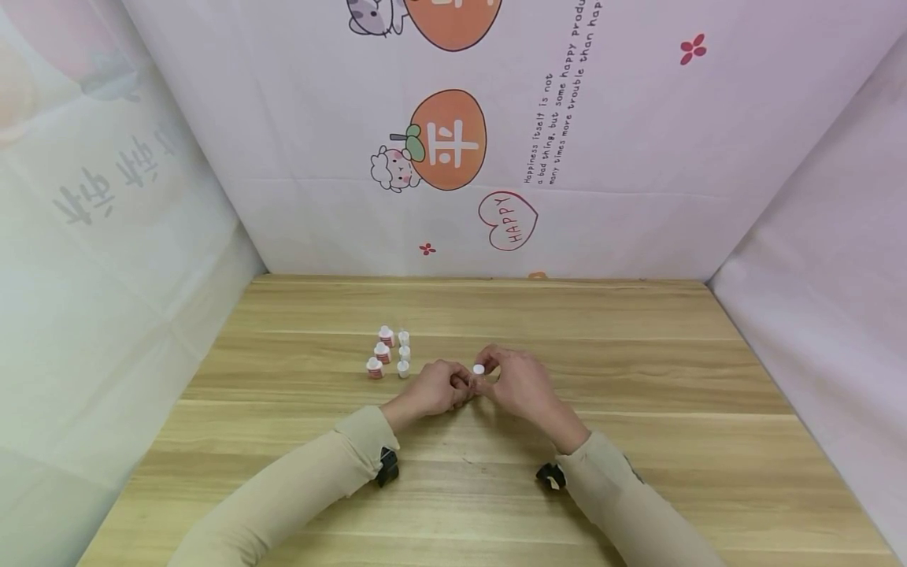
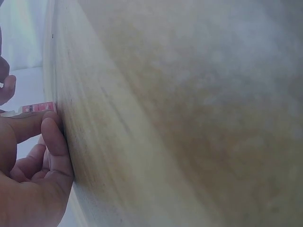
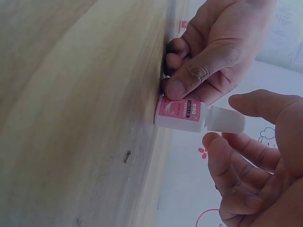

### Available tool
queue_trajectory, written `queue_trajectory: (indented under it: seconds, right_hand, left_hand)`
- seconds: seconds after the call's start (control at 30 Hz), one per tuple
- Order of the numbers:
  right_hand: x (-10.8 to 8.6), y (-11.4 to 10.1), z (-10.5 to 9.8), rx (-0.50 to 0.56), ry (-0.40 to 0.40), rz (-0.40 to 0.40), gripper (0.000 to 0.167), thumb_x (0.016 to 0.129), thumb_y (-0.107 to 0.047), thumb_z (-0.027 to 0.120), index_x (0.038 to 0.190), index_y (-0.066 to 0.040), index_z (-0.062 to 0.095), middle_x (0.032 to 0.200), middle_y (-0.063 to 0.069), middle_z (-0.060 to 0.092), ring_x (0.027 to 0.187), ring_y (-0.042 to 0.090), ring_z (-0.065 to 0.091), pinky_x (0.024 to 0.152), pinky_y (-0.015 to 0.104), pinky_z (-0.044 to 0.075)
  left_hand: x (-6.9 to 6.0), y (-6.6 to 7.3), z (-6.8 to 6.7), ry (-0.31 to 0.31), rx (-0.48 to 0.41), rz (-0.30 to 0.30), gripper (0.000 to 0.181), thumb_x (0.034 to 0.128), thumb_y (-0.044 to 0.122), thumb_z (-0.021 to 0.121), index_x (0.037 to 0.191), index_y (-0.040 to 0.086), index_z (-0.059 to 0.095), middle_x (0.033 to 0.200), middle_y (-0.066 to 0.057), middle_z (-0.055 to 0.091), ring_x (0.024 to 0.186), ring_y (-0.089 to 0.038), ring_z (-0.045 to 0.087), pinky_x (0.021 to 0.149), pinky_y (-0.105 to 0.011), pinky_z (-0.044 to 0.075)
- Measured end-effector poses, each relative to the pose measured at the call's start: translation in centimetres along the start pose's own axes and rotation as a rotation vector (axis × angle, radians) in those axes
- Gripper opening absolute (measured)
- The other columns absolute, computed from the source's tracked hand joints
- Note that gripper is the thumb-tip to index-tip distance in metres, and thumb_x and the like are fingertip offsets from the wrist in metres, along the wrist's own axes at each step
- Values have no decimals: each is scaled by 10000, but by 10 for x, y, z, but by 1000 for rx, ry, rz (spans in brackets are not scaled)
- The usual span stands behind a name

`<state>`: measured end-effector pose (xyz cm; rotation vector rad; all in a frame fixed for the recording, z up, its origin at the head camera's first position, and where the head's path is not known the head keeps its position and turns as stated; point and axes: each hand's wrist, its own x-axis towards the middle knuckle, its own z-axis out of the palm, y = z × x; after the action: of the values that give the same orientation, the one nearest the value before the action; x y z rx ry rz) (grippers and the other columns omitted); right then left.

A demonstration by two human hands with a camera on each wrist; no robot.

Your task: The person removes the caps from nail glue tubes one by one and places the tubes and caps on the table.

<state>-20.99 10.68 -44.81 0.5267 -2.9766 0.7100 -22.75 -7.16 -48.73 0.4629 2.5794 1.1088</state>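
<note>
A small glue bottle with a pink label and a white cap stands upright on the table, in front of the person. The left hand pinches it low down, the thumb on the label's edge in the right wrist view. The right hand has its thumb and fingers spread about the cap. In the right wrist view a gap shows between the right thumb and the cap. Whether the other fingers touch the cap is hard to tell. The left wrist view shows only part of the bottle behind the left fingers.
Left of the hands, three similar pink-labelled bottles stand in a row. Beside them is a row of three small white pieces. The wooden table meets printed cloth walls at the back and sides.
</note>
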Motion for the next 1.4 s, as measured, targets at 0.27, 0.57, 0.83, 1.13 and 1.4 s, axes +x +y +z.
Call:
queue_trajectory:
  seconds: [0.27, 0.57, 0.83, 1.13, 1.4]
  right_hand:
    - [0, 0, 1, -5, 15, -19, 186, 851, -346, 777, 966, -251, 664, 936, -45, 745, 677, 122, 559, 620, 284, 425]
    - [0, 1, 2, 8, 32, -2, 183, 853, -346, 774, 967, -252, 666, 924, -38, 730, 708, 130, 586, 626, 291, 433]
    - [0, 0, 1, 9, 17, -3, 182, 860, -343, 768, 987, -259, 668, 965, -35, 734, 674, 115, 543, 596, 281, 414]
    - [1, 1, 1, 6, 16, 3, 187, 858, -346, 772, 976, -248, 664, 943, -34, 733, 611, 109, 491, 570, 266, 389]
    - [0, 1, 1, 10, 16, 3, 202, 852, -350, 777, 988, -249, 665, 944, -39, 730, 638, 104, 524, 599, 275, 412]
  left_hand:
    - [1, -1, 1, -3, -16, -4, 132, 897, 48, 648, 1006, 72, 718, 749, -18, 702, 578, -45, 556, 537, -179, 418]
    - [1, 0, 1, -1, -35, -9, 138, 889, 28, 648, 1002, 61, 719, 740, -14, 695, 574, -45, 554, 533, -178, 417]
    - [1, 1, 2, -3, -52, -22, 117, 901, 30, 653, 998, 53, 714, 747, -24, 693, 573, -46, 550, 526, -177, 421]
    - [1, 0, 2, -6, -40, -26, 142, 910, 34, 638, 1025, 59, 716, 776, -16, 699, 591, -52, 560, 538, -183, 442]
    - [1, 0, 2, 0, -37, -24, 148, 901, 24, 629, 1017, 50, 717, 758, -15, 693, 583, -47, 552, 534, -177, 430]
